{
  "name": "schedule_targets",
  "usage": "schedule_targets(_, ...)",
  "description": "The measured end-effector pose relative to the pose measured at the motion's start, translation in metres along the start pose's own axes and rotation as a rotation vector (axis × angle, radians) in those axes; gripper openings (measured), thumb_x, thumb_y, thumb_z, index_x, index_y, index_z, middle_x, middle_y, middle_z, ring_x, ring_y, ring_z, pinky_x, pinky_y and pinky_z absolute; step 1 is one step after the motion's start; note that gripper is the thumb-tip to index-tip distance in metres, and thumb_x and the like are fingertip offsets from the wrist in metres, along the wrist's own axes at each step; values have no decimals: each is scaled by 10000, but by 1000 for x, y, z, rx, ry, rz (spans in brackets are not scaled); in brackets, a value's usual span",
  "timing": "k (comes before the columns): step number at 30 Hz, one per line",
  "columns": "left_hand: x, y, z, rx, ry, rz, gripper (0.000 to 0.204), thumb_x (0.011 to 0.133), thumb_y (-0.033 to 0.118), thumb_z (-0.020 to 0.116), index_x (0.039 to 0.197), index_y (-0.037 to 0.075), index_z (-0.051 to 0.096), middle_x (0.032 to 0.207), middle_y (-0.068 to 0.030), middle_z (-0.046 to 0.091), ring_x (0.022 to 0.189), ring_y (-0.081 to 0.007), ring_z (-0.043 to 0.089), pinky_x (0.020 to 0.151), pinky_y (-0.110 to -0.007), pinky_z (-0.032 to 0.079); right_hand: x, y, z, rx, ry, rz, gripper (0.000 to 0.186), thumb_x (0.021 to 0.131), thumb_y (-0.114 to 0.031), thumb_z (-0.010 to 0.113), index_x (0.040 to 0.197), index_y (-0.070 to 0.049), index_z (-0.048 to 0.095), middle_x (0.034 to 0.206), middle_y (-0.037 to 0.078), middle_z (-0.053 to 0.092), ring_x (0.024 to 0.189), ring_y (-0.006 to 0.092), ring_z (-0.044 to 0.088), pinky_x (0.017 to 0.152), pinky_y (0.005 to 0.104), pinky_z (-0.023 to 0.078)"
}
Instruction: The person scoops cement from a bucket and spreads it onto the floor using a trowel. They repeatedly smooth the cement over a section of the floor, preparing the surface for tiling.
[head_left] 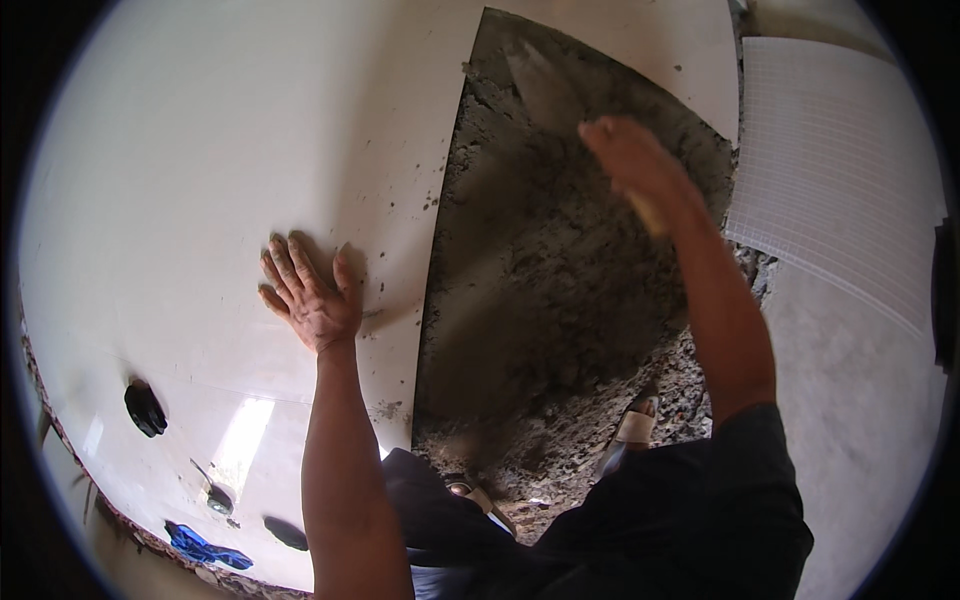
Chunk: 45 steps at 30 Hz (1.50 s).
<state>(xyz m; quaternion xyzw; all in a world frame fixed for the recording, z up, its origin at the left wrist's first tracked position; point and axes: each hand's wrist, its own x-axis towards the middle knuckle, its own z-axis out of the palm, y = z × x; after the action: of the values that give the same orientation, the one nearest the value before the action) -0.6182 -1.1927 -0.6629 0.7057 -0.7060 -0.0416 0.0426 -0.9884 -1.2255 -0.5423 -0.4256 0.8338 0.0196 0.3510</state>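
My left hand (pixel 315 300) lies flat on a large glossy white tile (pixel 200 190), its fingers spread and holding nothing. My right hand (pixel 648 172) is closed around the yellowish handle of a trowel (pixel 545 88). The trowel's pointed blade is smeared by motion, over the far end of a bed of wet grey mortar (pixel 530 260). This bed fills the gap right of the tile's straight edge. Whether the blade touches the mortar, I cannot tell. Small mortar specks dot the tile beside the edge.
A white panel with fine grid lines (pixel 830 170) lies at the right on a pale surface. On the near left tiles are a black object (pixel 146 408), a dark oval piece (pixel 286 532) and blue crumpled material (pixel 205 546). My feet stand on rough crumbly mortar.
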Motion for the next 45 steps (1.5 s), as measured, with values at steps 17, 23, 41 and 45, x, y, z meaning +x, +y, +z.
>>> schedule_targets(17, -1, -2, 3, 19, 8, 6, 682, 909, 549, 372, 1439, 128, 290, 1521, -74, 224, 1423, -259, 127, 1131, -525, 56, -72, -30, 33, -578, -48, -247, 302, 864, -213, 437, 885, 10, 639, 793, 193, 669, 716, 356, 664, 656, 465, 528)
schedule_targets(23, -1, -2, 6, 34, 0, 0, 688, 910, 555, 360, 1445, 130, 282, 1527, -65, 208, 1427, -253, 109, 1135, -513, 49, -164, 38, 99, -367, -192, -179, 274, 899, -311, 494, 867, -45, 551, 718, 167, 647, 668, 357, 647, 583, 464, 522)
schedule_targets(41, -2, -5, 10, 34, 118, 89, 641, 930, 504, 390, 1447, 137, 293, 1519, -50, 243, 1417, -246, 161, 1130, -505, 76, -49, 215, -30, -347, 320, 239, 447, 903, -423, 456, 956, 8, 561, 853, 217, 641, 813, 372, 642, 699, 462, 492)
schedule_targets(45, -1, -6, 12, 24, 132, 99, 670, 928, 538, 369, 1447, 121, 287, 1517, -60, 247, 1416, -253, 165, 1129, -508, 76, -48, 227, -54, 533, 250, 494, 359, 913, -326, 476, 973, 14, 577, 855, 111, 613, 614, 212, 583, 514, 349, 486)
